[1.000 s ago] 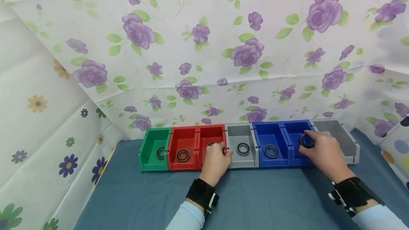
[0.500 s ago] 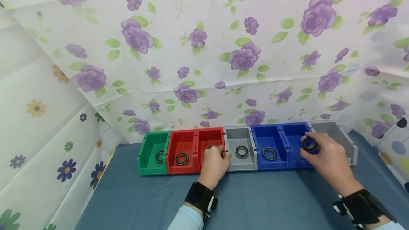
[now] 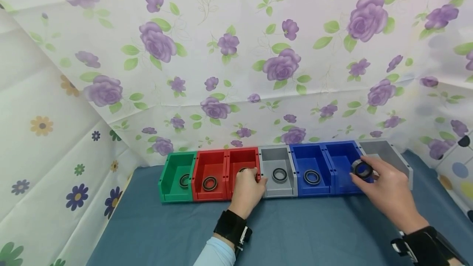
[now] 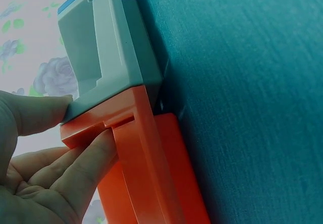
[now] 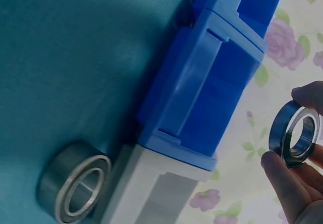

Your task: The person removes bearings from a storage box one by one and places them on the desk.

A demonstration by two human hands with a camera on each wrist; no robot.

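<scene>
My right hand [image 3: 393,192] pinches a ball bearing [image 5: 280,129] between thumb and fingers, up over the right blue bin [image 3: 341,155] near the grey end bin [image 3: 384,149]. The bearing is a dark ring with a shiny metal rim, held tilted. My left hand [image 3: 246,190] grips the adjoining walls of the right-hand red bin [image 3: 242,157] and the middle grey bin [image 3: 275,155]. In the left wrist view, its thumb lies on the grey side and its fingers reach into the red bin. That hand mostly hides a bearing in the red bin.
Bearings lie in the green bin [image 3: 171,175], left red bin [image 3: 210,161], middle grey bin and left blue bin [image 3: 310,157]. In the right wrist view, a thick bearing [image 5: 63,178] stands on the blue cloth [image 3: 303,233] beside the grey end bin. Floral sheets hang behind.
My right hand has drawn the bearing from over the right blue bin toward the right and nearer to me, turning it. The left hand keeps its grip on the bin walls.
</scene>
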